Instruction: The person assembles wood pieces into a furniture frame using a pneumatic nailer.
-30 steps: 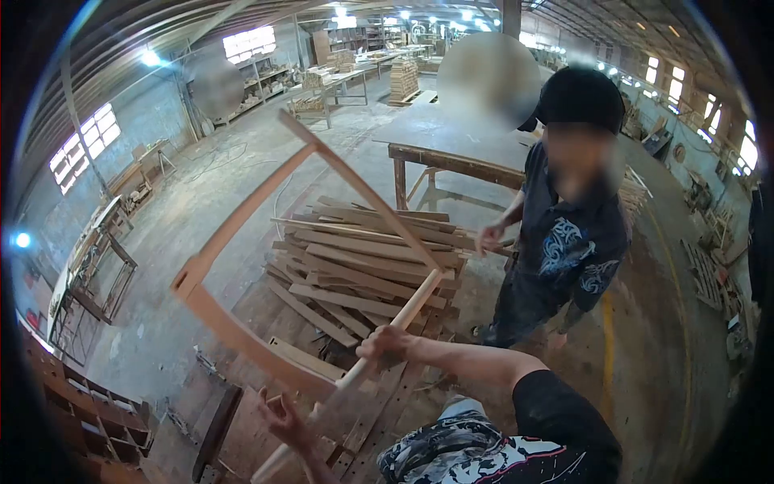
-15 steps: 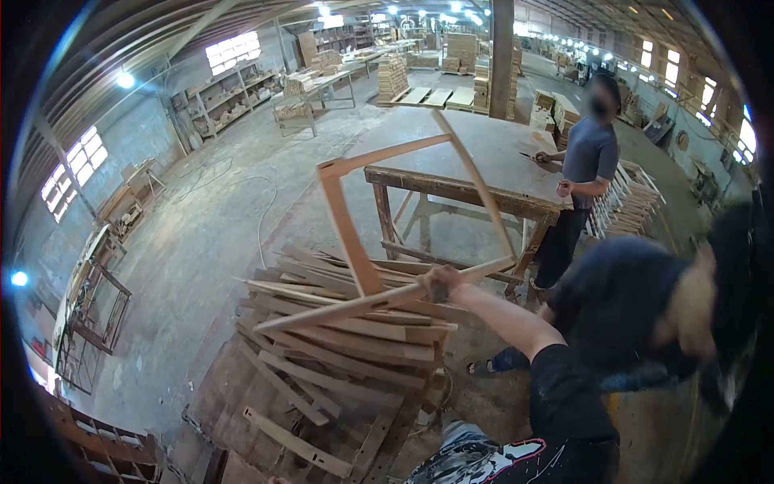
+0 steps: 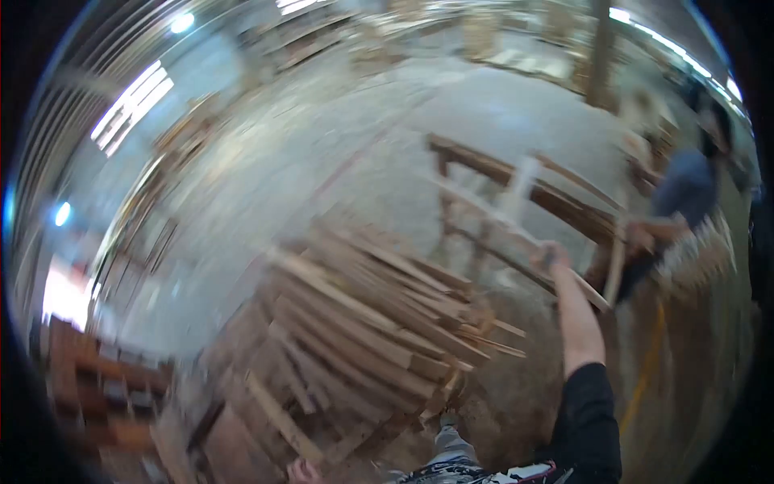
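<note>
My right hand (image 3: 552,256) is closed around the near bar of a wooden frame (image 3: 592,297), held out at arm's length to the right. The frame overlaps the worktable's edge in this view, and a co-worker's hand (image 3: 641,235) is at its right side. Low at the bottom edge, my left hand (image 3: 304,471) is partly cut off and blurred, right by the end of a slotted wooden slat (image 3: 282,418). Whether its fingers grip the slat I cannot tell. Beyond that slat lies a heap of curved wooden slats (image 3: 363,315).
The worktable (image 3: 516,173) stands ahead to the right, with a co-worker (image 3: 685,189) beside it. Behind that person is a stack of pale wooden parts (image 3: 697,254). A post (image 3: 598,56) rises at the back, and brown wooden shelving (image 3: 105,387) is at lower left.
My view has swung, and the wooden frame in my right hand has moved right and tilted down toward the co-worker, whose hand is now at it. My left hand shows more at the bottom edge.
</note>
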A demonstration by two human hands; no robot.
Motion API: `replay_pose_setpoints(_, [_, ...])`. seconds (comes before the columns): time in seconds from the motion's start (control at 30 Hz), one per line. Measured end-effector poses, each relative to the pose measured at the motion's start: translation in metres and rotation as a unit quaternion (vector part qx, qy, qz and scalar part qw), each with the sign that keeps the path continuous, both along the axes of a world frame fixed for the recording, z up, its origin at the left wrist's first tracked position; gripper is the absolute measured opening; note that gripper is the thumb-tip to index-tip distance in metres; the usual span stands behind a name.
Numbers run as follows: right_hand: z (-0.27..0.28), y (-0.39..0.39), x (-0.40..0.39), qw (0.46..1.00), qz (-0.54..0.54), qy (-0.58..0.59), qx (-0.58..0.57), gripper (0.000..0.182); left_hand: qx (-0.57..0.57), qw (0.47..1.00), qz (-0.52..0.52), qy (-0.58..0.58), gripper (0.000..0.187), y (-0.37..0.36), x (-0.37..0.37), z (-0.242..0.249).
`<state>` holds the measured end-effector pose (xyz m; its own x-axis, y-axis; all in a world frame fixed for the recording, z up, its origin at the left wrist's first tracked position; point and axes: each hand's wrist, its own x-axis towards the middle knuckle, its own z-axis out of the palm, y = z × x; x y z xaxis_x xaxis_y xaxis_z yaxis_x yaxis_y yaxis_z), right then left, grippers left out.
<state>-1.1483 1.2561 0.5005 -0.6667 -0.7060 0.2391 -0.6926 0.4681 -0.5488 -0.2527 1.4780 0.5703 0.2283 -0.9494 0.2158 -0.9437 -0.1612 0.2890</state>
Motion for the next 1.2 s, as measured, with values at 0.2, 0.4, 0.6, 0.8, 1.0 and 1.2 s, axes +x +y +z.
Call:
replay_pose_setpoints(0.2, [0.02, -0.058, -0.039, 0.961, 0.062, 0.15, 0.226, 0.038, 0.1, 0.985, 0.143, -0.006, 0.037, 0.06, -0.02, 0.021])
replay_pose_setpoints(0.4, [0.043, -0.144, 0.069, 0.96, 0.102, 0.241, 0.095, 0.034, 0.176, 0.93, 0.322, -0.03, 0.029, 0.154, 0.018, 0.013])
replay_pose_setpoints(0.6, [0.079, -0.133, 0.23, 0.947, 0.158, 0.24, -0.144, 0.031, 0.193, 0.873, 0.449, 0.0, 0.028, 0.257, 0.02, 0.01])
replay_pose_setpoints(0.8, [0.109, -0.062, 0.43, 0.895, 0.26, 0.193, -0.308, 0.028, 0.229, 0.83, 0.503, 0.08, 0.034, 0.323, 0.054, -0.022])
replay_pose_setpoints(1.0, [0.098, 0.048, 0.685, 0.819, 0.463, 0.044, -0.336, 0.025, 0.128, 0.813, 0.565, 0.054, 0.029, 0.428, 0.135, -0.084])
replay_pose_setpoints(1.2, [0.076, 0.181, 0.981, 0.746, 0.596, -0.181, -0.237, 0.025, 0.014, 0.735, 0.661, 0.152, 0.027, 0.547, 0.242, -0.079])
